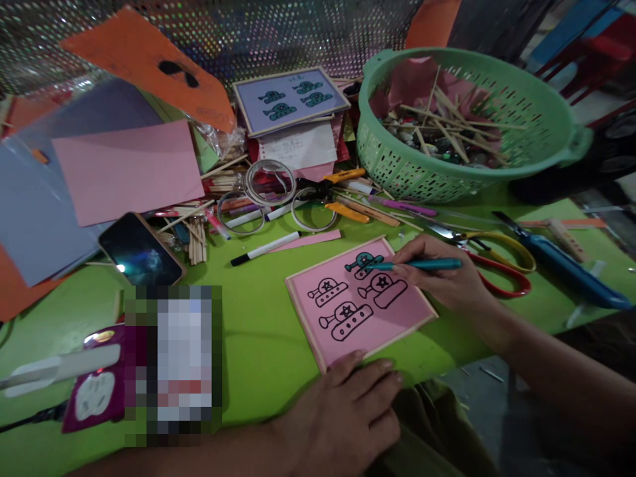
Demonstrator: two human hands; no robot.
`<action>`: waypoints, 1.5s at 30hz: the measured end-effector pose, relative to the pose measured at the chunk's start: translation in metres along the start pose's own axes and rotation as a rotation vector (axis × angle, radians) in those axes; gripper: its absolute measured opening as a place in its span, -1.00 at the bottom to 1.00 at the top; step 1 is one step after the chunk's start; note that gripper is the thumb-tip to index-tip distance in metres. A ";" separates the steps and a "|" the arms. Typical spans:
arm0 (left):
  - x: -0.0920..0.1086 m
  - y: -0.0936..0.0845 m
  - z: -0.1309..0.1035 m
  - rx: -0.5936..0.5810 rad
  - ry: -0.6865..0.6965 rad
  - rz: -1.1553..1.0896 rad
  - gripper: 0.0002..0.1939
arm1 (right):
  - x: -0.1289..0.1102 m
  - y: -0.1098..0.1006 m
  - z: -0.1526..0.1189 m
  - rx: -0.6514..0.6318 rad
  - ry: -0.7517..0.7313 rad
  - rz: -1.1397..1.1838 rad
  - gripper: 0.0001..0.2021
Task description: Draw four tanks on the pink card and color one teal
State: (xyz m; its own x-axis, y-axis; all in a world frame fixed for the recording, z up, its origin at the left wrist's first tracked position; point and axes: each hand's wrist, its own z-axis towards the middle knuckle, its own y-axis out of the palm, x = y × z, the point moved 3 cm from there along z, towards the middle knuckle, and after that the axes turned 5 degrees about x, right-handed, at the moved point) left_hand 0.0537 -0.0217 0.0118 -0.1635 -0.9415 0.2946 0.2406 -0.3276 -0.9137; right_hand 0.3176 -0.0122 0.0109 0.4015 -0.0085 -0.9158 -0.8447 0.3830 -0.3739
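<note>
A pink card (358,351) framed with thin wooden strips lies on the green table, bearing several black-outlined tank drawings. The top right drawing (365,265) is coloured teal; the others show only outlines. My right hand (437,268) is closed around a teal marker (437,264), its tip at the teal drawing. Resting at the card's lower edge, my left hand (348,411) has its fingers spread and holds nothing. A black and white marker (265,248) lies left of the card, beside a pink paper strip (313,240).
A green basket (412,165) of sticks stands behind. Right are scissors (517,281) and a blue cutter (571,265). Tape rolls (271,199), pliers (352,211) and a framed blue card (253,116) lie behind the pink card. Left are a phone (142,248) and a power strip (94,394).
</note>
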 end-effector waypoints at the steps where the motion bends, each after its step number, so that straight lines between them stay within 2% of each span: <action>1: 0.000 0.000 0.000 -0.007 0.002 0.001 -0.77 | 0.000 0.000 0.000 0.002 0.001 -0.001 -0.91; 6: 0.000 0.000 0.000 -0.057 0.008 -0.005 -0.76 | -0.002 0.000 0.001 -0.005 0.004 0.004 -0.89; 15: 0.001 0.001 0.000 -0.007 -0.004 0.001 -0.78 | -0.001 0.000 0.000 -0.011 0.032 0.001 -0.85; 26: 0.001 0.002 0.000 -0.073 0.004 -0.009 -0.75 | -0.002 0.000 0.000 -0.032 0.029 0.028 -0.89; 33: 0.000 0.002 -0.001 -0.011 -0.002 -0.011 -0.76 | -0.004 0.001 0.000 -0.057 0.031 0.029 -0.89; 42: 0.000 0.001 0.000 -0.032 -0.002 -0.010 -0.76 | 0.000 0.000 -0.002 -0.113 0.035 0.015 -0.90; 45: 0.001 0.001 0.000 -0.035 -0.005 -0.008 -0.76 | -0.002 0.000 -0.001 -0.097 0.030 0.023 -0.89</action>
State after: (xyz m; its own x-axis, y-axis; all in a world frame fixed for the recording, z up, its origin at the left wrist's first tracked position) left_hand 0.0540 -0.0227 0.0107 -0.1606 -0.9394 0.3030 0.2056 -0.3321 -0.9206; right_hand 0.3163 -0.0133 0.0123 0.3717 -0.0286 -0.9279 -0.8847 0.2919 -0.3634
